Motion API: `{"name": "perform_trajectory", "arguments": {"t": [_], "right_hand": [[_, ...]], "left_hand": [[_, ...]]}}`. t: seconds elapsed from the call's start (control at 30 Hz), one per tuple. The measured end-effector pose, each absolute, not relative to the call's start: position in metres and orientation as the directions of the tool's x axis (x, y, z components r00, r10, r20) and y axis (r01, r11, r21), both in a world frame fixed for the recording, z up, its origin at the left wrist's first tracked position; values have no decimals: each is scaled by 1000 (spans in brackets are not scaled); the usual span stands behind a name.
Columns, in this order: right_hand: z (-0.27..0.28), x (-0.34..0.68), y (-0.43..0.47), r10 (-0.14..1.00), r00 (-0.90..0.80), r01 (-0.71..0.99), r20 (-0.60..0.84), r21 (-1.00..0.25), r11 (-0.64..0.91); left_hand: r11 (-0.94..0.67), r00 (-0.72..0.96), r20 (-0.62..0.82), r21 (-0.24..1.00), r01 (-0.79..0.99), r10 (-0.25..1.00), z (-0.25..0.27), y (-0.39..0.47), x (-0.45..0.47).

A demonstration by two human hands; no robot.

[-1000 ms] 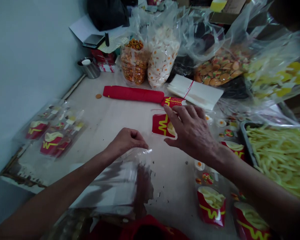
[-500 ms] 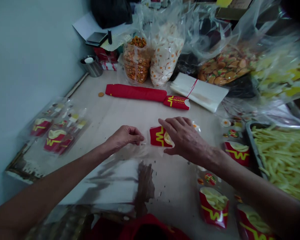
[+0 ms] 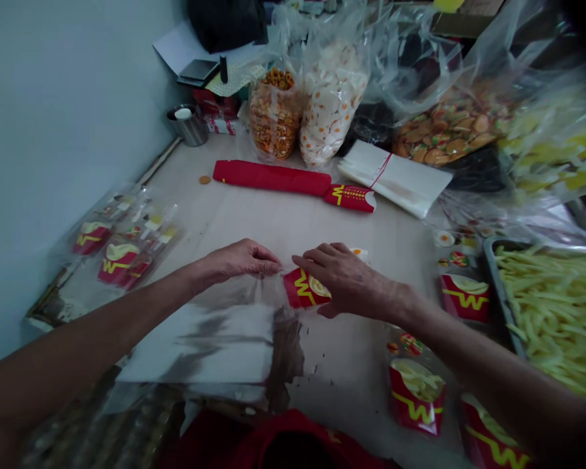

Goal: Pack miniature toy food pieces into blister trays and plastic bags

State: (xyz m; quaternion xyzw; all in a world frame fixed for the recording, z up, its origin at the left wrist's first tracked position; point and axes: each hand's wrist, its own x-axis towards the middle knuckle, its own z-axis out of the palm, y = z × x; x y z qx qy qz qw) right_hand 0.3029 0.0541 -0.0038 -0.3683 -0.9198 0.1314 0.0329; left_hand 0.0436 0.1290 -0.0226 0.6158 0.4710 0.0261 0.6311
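Observation:
My left hand [image 3: 247, 258] is pinched on the edge of a clear plastic bag [image 3: 249, 290], whose film is hard to make out against the table. Just to its right is a small red fries carton [image 3: 297, 290] with a yellow zigzag mark and pale fries, its left end close to the bag's mouth. My right hand [image 3: 344, 277] lies over the carton's right part, fingers on the far side and thumb on the near side. A fried-egg piece [image 3: 359, 253] peeks out behind that hand. Below my left forearm lies a stack of clear bags [image 3: 209, 348].
Filled packets lie left [image 3: 120, 260] and right [image 3: 415, 391]. A metal tray [image 3: 505, 293] of fries stands at right. Behind are a row of nested red cartons [image 3: 273, 179], a banded bag bundle [image 3: 395, 176], large filled bags [image 3: 273, 120] and a metal cup [image 3: 190, 127].
My right hand and the red carton have moved left and slightly nearer, up to my left hand. The carton has tilted. The camera view has shifted slightly.

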Motion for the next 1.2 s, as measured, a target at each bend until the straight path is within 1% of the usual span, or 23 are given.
{"name": "perform_trajectory", "arguments": {"t": [0.07, 0.13, 0.17, 0.2, 0.23, 0.27, 0.3, 0.33, 0.37, 0.4, 0.43, 0.47, 0.53, 0.6, 0.67, 0.77, 0.83, 0.9, 0.97, 1.03, 1.1, 1.17, 1.2], "right_hand": [[-2, 289, 51, 692, -720, 685, -60, -224, 694], [-5, 274, 50, 739, -672, 727, -51, -238, 644], [-8, 267, 49, 784, -619, 765, -42, -260, 590], [-12, 261, 49, 836, -548, 807, -30, -282, 519], [-17, 257, 49, 885, -465, 848, -18, -296, 439], [-21, 255, 47, 924, -382, 882, -2, -298, 364], [-24, 255, 45, 947, -320, 905, 18, -289, 311], [-27, 257, 42, 959, -281, 922, 37, -269, 280], [-28, 261, 36, 965, -258, 935, 49, -239, 262], [-28, 266, 30, 969, -241, 948, 49, -203, 245], [-28, 272, 23, 974, -222, 960, 38, -164, 225], [-26, 279, 15, 980, -197, 973, 20, -123, 198], [-23, 290, 2, 992, -127, 991, -13, -53, 126], [-22, 298, -6, 997, -79, 996, -11, -29, 79], [-24, 301, -9, 998, -53, 997, 24, -49, 54], [-33, 303, -8, 998, -18, 993, 68, -116, 25], [-39, 303, -8, 999, 11, 987, 51, -160, -2], [-45, 302, -8, 999, 39, 979, 15, -202, -35], [-48, 299, -9, 999, 49, 969, 9, -241, -45], [-47, 295, -10, 999, 30, 963, 43, -269, -17], [-42, 291, -12, 997, -9, 960, 81, -279, 31], [-35, 289, -14, 991, -39, 950, 125, -304, 76], [-32, 290, -15, 987, -35, 935, 156, -344, 88]], "left_hand": [[173, 633, -545, 816, 551, 550, -19, 134, 48], [45, 710, -497, 833, 552, 499, -13, 139, 57], [-61, 730, -451, 829, 556, 514, -10, 140, 62], [-187, 727, -384, 801, 569, 569, -6, 140, 67], [-314, 701, -289, 739, 596, 652, -3, 137, 71], [-420, 653, -163, 647, 636, 739, 0, 133, 73], [-495, 600, -22, 542, 679, 800, 1, 128, 74], [-542, 557, 110, 442, 714, 823, 0, 120, 74], [-575, 536, 212, 360, 734, 817, -2, 112, 73], [-604, 538, 278, 299, 739, 796, -6, 104, 71], [-630, 556, 307, 260, 732, 772, -12, 96, 70], [-648, 575, 312, 240, 723, 757, -18, 89, 69], [-660, 601, 279, 240, 712, 749, -31, 79, 72], [-642, 597, 235, 246, 726, 767, -40, 76, 79], [-610, 577, 197, 226, 760, 792, -44, 79, 87], [-598, 583, 136, 146, 788, 801, -42, 88, 97], [-604, 603, 46, 107, 790, 796, -37, 94, 102], [-602, 607, -31, 95, 792, 794, -32, 97, 109], [-609, 615, -42, 99, 787, 788, -30, 91, 117], [-639, 644, 26, 160, 752, 764, -30, 78, 124], [-661, 660, 112, 275, 698, 743, -30, 62, 127], [-603, 585, 180, 391, 695, 791, -29, 50, 123], [-546, 516, 194, 431, 719, 834, -27, 48, 120]]}}
